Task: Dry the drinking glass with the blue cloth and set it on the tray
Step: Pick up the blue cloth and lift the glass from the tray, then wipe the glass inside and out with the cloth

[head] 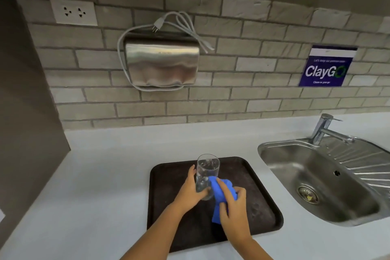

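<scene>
A tall clear drinking glass [207,168] is held upright above the dark brown tray [168,207]. My left hand [191,189] grips the glass around its lower half from the left. My right hand [234,209] clutches a bunched blue cloth [219,194] and presses it against the right side of the glass near its base. Part of the cloth hangs down below my right hand. The bottom of the glass is partly hidden by fingers and cloth.
The tray lies on a white counter [101,186]. A steel sink [316,177] with a tap [325,129] is to the right. On the brick wall hang a steel hand dryer [161,61], a socket [73,11] and a blue sign [326,67].
</scene>
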`<state>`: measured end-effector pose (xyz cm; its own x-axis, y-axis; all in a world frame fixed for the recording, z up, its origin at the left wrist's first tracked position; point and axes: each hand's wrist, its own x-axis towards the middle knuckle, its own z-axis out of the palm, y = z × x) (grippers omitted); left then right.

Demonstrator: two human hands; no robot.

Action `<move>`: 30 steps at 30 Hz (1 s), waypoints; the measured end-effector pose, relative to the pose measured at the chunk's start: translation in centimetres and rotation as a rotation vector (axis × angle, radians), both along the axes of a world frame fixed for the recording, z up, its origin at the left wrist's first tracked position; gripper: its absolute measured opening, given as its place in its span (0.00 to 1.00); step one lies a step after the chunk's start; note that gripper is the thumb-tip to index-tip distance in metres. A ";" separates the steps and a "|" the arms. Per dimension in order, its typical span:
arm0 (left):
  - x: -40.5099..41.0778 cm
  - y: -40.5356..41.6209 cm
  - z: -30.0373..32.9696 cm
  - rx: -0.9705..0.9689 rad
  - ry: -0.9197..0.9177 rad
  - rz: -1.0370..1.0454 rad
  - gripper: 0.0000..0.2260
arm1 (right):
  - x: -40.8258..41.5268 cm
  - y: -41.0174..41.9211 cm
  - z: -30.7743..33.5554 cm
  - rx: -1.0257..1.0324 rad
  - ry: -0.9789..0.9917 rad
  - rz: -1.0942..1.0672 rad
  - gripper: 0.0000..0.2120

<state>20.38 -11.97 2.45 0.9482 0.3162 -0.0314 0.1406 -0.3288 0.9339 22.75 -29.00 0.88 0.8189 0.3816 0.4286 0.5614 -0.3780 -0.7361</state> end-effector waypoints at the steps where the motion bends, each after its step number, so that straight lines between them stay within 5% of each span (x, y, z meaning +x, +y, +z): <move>1: 0.4 0.1 0.0 -0.016 -0.005 0.004 0.42 | 0.2 0.3 0.1 -0.007 -0.004 0.001 0.34; 10: 1.9 0.3 -0.3 -0.145 -0.012 0.037 0.36 | 2.8 2.6 -1.1 -0.056 0.088 0.020 0.36; 23: 1.9 -0.5 1.9 -0.509 -0.073 0.203 0.20 | 3.8 6.1 2.2 -0.077 -0.025 -0.109 0.16; 30: 1.6 -1.1 3.0 -0.662 -0.141 0.202 0.19 | 2.5 7.2 2.7 0.101 -0.016 0.012 0.23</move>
<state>22.03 -13.04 5.44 0.8823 0.4428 -0.1594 0.0022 0.3348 0.9423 25.28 -21.85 3.63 0.8073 0.3456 0.4784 0.5775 -0.2957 -0.7610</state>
